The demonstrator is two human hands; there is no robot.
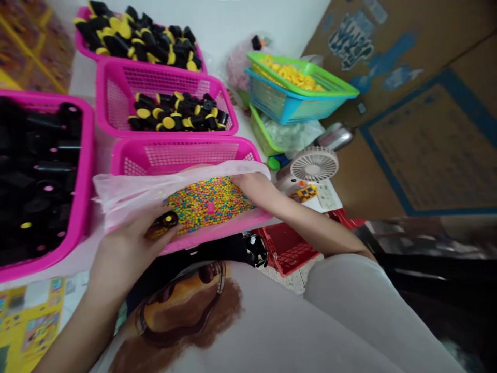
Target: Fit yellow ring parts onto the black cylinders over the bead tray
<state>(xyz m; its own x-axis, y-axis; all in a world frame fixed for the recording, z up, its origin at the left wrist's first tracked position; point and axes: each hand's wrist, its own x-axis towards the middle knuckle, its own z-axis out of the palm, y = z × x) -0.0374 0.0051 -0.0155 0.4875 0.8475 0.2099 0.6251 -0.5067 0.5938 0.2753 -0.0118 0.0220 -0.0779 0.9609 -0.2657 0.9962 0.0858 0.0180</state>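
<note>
I'm seeing the left hand (128, 248) pinching a black-and-yellow plastic part (162, 225) just above the near rim of a pink basket (217, 241). The right hand (250, 189) is lying open, gripping nothing, at the right edge of multicoloured beads (207, 204) heaped on a plastic bag (128, 191). I'm noting another pink basket (87, 155) sitting just left, leaving little room.

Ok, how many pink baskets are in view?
4 baskets: one farthest, one next nearer, one under the coloured beads, one far left. Others may be hidden.
</note>
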